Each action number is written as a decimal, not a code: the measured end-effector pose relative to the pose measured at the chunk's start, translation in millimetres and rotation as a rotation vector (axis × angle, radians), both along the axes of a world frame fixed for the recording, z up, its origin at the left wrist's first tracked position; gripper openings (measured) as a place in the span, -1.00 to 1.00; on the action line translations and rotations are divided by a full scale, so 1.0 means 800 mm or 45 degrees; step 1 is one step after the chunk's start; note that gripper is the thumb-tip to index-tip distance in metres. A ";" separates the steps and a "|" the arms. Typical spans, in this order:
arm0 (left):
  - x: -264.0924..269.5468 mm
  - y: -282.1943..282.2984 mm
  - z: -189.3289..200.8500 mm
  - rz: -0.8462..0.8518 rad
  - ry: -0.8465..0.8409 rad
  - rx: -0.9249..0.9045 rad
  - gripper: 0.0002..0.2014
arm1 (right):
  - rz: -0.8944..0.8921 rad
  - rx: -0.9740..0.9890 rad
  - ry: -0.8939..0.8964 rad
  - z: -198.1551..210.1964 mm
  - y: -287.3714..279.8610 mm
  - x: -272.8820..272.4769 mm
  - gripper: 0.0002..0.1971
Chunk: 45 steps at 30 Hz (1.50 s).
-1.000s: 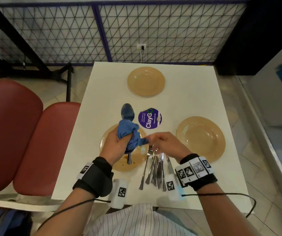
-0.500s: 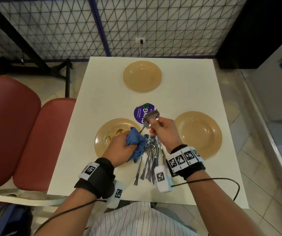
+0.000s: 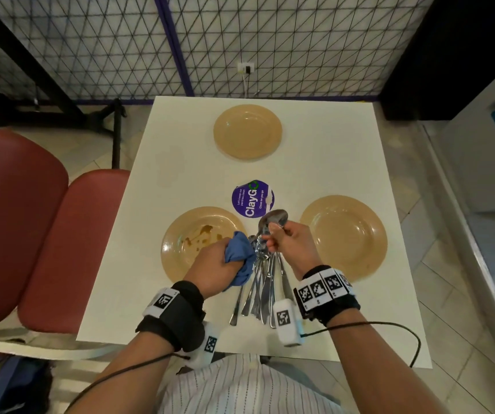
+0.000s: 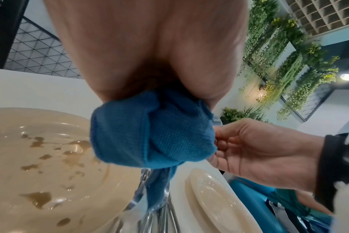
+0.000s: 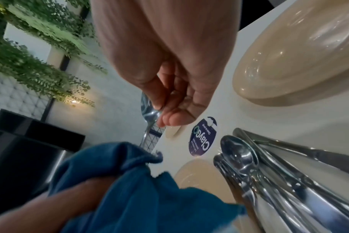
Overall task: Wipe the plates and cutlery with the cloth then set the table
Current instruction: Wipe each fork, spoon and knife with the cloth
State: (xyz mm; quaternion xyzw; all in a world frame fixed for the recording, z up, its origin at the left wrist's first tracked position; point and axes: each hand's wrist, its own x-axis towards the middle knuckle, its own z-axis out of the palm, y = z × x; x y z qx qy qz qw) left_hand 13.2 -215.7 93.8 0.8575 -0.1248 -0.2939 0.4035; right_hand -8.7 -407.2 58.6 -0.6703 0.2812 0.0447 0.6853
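The right hand (image 3: 292,245) now pinches a fresh spoon (image 3: 273,221) lifted above the cutlery pile (image 3: 265,282), replacing the one wiped a second ago. The left hand (image 3: 213,268) stays clenched on the blue cloth (image 3: 240,253) over the soiled plate (image 3: 192,234); wiping of this spoon likely follows.

On the surface (image 3: 329,150) three plates form a triangle: the far plate (image 3: 247,131) toward the back edge, the left plate (image 3: 180,249) and the right plate (image 3: 344,237) nearer the person, with a round sticker (image 3: 247,198) between them. A bundle of cutlery (image 3: 258,294) lies between the two near plates, its handles pointing toward the person. Above the bundle's far end, the left hand (image 3: 213,270) holds a cloth (image 3: 240,255) over the left plate's inner edge, and the right hand (image 3: 291,243) holds a spoon (image 3: 273,219) just right of it.
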 end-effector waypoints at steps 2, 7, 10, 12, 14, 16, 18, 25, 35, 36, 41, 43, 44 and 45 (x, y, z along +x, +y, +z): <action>-0.005 0.004 -0.006 -0.043 0.056 0.036 -0.95 | -0.062 -0.018 0.021 -0.007 -0.010 0.006 -0.82; -0.006 0.042 -0.015 -0.126 0.150 0.264 -0.96 | -0.239 -0.001 0.205 -0.039 -0.036 0.007 -0.84; 0.003 0.076 -0.019 -0.010 0.202 0.328 -0.82 | -0.191 -0.061 0.354 -0.067 -0.032 -0.006 -0.84; 0.009 0.096 -0.019 0.084 0.229 0.321 -0.75 | -0.123 -0.150 0.436 -0.083 -0.024 -0.017 -0.85; 0.016 0.112 -0.022 0.168 0.247 0.279 -0.58 | -0.056 -0.249 0.499 -0.089 -0.015 -0.023 -0.85; 0.022 0.126 -0.028 0.254 0.269 0.219 -0.43 | -0.008 -0.289 0.546 -0.095 -0.009 -0.024 -0.85; 0.027 0.136 -0.029 0.330 0.287 0.169 -0.37 | 0.037 -0.331 0.588 -0.096 -0.005 -0.023 -0.86; 0.041 0.156 -0.028 0.297 0.233 0.116 -0.41 | 0.150 -0.768 0.650 -0.078 0.005 -0.012 -0.66; 0.091 0.169 -0.049 0.232 0.131 0.061 -0.33 | 0.395 -0.924 0.658 -0.056 0.081 -0.006 -0.68; 0.095 0.168 -0.053 0.233 0.133 0.067 -0.31 | 0.442 -0.875 0.695 -0.056 0.092 -0.003 -0.68; 0.112 0.173 -0.069 0.168 0.189 0.196 -0.15 | 0.486 -0.672 0.814 -0.071 0.124 0.015 -0.69; 0.114 0.179 -0.074 0.106 0.193 0.237 -0.11 | 0.497 -0.684 0.821 -0.078 0.129 0.022 -0.72; 0.115 0.181 -0.077 0.076 0.195 0.257 -0.11 | 0.499 -0.704 0.819 -0.078 0.131 0.025 -0.74; 0.116 0.183 -0.079 0.044 0.195 0.278 -0.12 | 0.482 -0.717 0.810 -0.078 0.133 0.028 -0.75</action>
